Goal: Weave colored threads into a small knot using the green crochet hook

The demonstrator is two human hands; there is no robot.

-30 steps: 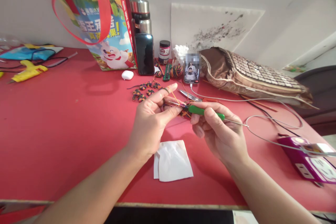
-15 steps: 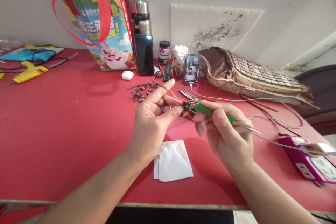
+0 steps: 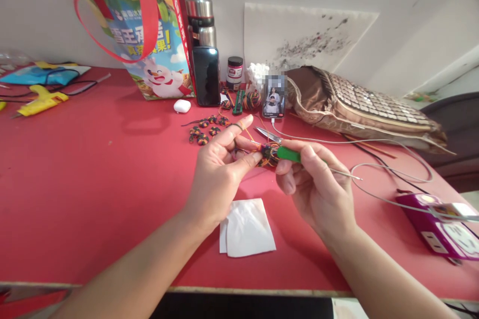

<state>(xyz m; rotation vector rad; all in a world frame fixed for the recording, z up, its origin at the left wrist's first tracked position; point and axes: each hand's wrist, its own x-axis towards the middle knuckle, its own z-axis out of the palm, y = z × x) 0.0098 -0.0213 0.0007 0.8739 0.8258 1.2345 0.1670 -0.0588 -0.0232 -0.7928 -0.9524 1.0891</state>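
1. Head view: the left hand (image 3: 219,169) has its thumb and fingers clamped on a small multicoloured yarn piece (image 3: 268,154), which is above the red surface (image 3: 112,199), between the two hands.
2. The left index finger is raised, with an orange strand (image 3: 248,133) running from it down toward the piece.
3. The right hand (image 3: 320,174) has its fingers closed around a green-handled hook (image 3: 288,154), pointing left, beside the piece; whether its tip sits in a loop is too small to tell.
4. Just beyond the hands lie scissors (image 3: 266,133), partly hidden; yarn flowers (image 3: 202,138) lie to their left.
5. Nearer the front edge, below the hands, is a folded white tissue (image 3: 250,229).
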